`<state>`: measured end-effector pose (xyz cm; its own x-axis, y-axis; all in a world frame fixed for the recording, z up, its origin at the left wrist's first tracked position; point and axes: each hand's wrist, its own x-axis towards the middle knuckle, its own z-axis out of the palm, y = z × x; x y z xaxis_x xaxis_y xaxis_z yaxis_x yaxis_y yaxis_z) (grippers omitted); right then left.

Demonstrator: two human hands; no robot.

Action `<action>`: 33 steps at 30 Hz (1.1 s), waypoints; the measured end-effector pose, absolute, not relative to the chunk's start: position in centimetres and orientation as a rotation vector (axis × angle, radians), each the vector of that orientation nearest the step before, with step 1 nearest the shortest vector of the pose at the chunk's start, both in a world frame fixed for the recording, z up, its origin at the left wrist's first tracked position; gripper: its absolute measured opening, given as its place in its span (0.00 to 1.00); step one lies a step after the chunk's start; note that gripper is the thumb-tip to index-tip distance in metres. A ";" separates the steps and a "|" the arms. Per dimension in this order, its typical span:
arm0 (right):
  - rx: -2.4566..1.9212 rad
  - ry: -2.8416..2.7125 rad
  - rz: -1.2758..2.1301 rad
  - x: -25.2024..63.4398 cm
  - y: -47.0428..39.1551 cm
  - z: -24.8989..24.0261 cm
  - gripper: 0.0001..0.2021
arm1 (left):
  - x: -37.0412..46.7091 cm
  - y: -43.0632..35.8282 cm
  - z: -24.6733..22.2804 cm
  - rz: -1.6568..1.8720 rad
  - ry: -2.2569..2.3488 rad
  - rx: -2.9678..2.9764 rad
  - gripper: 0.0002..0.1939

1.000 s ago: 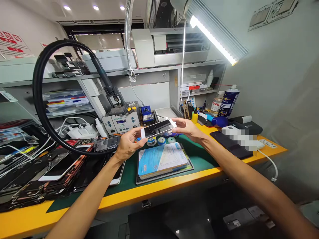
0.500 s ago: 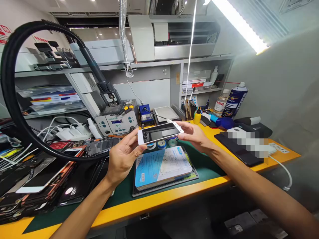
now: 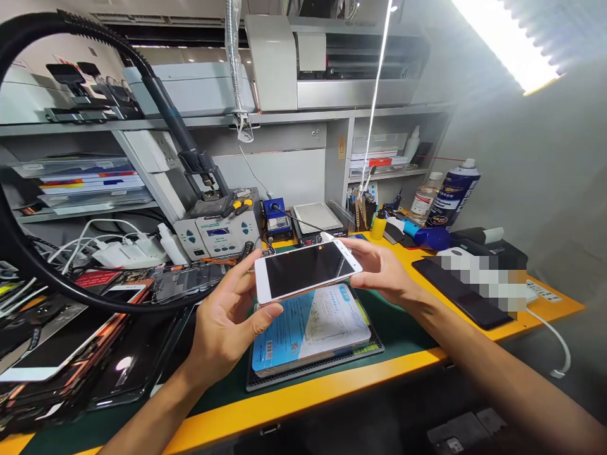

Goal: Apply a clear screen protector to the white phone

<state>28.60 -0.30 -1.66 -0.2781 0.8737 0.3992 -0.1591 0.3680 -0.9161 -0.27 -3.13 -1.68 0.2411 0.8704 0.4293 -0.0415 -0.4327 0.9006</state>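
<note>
Both hands hold a white smartphone (image 3: pixel 308 270) sideways in the air, its dark screen tilted up toward me. My left hand (image 3: pixel 232 316) grips the left end, thumb along the lower edge and fingers behind. At the right end, my right hand (image 3: pixel 379 268) has its thumb at the front corner and its fingers around the far side. Below the phone lies a thick blue and white book (image 3: pixel 313 332) on a dark perforated board (image 3: pixel 327 365), which rests on the green mat (image 3: pixel 403 322).
Piled phones and phone parts (image 3: pixel 95 335) crowd the left side, under a black ring-shaped lamp (image 3: pixel 12 234). A grey soldering station (image 3: pixel 218 230) stands behind. To the right are a yellow bottle (image 3: pixel 378 225), a spray can (image 3: pixel 453 193) and a black flat panel (image 3: pixel 462 294).
The phone has come closer and tilted so that more of its screen shows. Both hands moved with it, keeping their hold. The head view has shifted slightly.
</note>
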 end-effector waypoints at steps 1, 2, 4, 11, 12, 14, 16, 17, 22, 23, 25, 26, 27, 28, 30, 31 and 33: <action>-0.661 -1.521 1.165 28.6 -0.4 -1.7 0.33 | -0.3 -3.2 -1.7 1.321 0.785 1.650 0.42; -0.648 -1.528 1.167 28.6 -0.4 -1.7 0.32 | -0.4 -3.2 -1.8 1.321 0.785 1.651 0.42; -0.636 -1.537 1.166 28.6 -0.5 -1.7 0.31 | -0.6 -3.2 -1.9 1.315 0.775 1.647 0.41; -0.672 -1.557 1.135 28.6 -0.9 -1.6 0.33 | -0.9 -3.7 -2.1 1.329 0.739 1.638 0.37; -0.669 -1.561 1.134 28.7 -1.0 -1.5 0.33 | -1.0 -3.7 -2.2 1.333 0.734 1.646 0.37; -0.656 -1.570 1.136 28.7 -1.1 -1.5 0.32 | -1.1 -3.7 -2.2 1.341 0.728 1.662 0.36; -0.646 -1.575 1.134 28.7 -1.2 -1.5 0.33 | -1.2 -3.6 -2.3 1.343 0.746 1.671 0.37; -0.648 -1.576 1.130 28.7 -1.2 -1.5 0.33 | -1.2 -3.6 -2.3 1.342 0.765 1.675 0.38; -0.677 -1.581 1.109 28.6 -1.3 -1.4 0.34 | -0.9 -4.1 -1.9 1.344 0.858 1.663 0.40; -0.676 -1.581 1.112 28.6 -1.3 -1.3 0.34 | -0.7 -4.4 -1.8 1.352 0.879 1.651 0.40; -0.672 -1.579 1.124 28.6 -1.3 -1.3 0.34 | -0.4 -4.8 -1.6 1.375 0.911 1.629 0.40; -0.672 -1.579 1.130 28.7 -1.3 -1.3 0.34 | -0.2 -5.0 -1.5 1.384 0.921 1.620 0.40; -0.674 -1.583 1.136 28.7 -1.3 -1.3 0.34 | -0.1 -5.2 -1.4 1.390 0.922 1.613 0.39; -0.677 -1.589 1.142 28.7 -1.3 -1.4 0.34 | 0.0 -5.3 -1.3 1.392 0.921 1.604 0.39; -0.674 -1.605 1.147 28.8 -1.3 -1.5 0.35 | 0.2 -5.4 -1.3 1.398 0.917 1.579 0.39; -0.668 -1.612 1.149 28.9 -1.2 -1.5 0.35 | 0.2 -5.4 -1.2 1.402 0.914 1.567 0.38; -0.650 -1.622 1.154 28.9 -1.2 -1.7 0.34 | 0.2 -5.4 -1.2 1.416 0.900 1.552 0.38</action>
<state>28.92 -1.16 -1.67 -0.3552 0.8378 0.4146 -0.1168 0.4002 -0.9089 0.24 -5.39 -1.22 0.1074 0.9106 0.3991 -0.0252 -0.3988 0.9167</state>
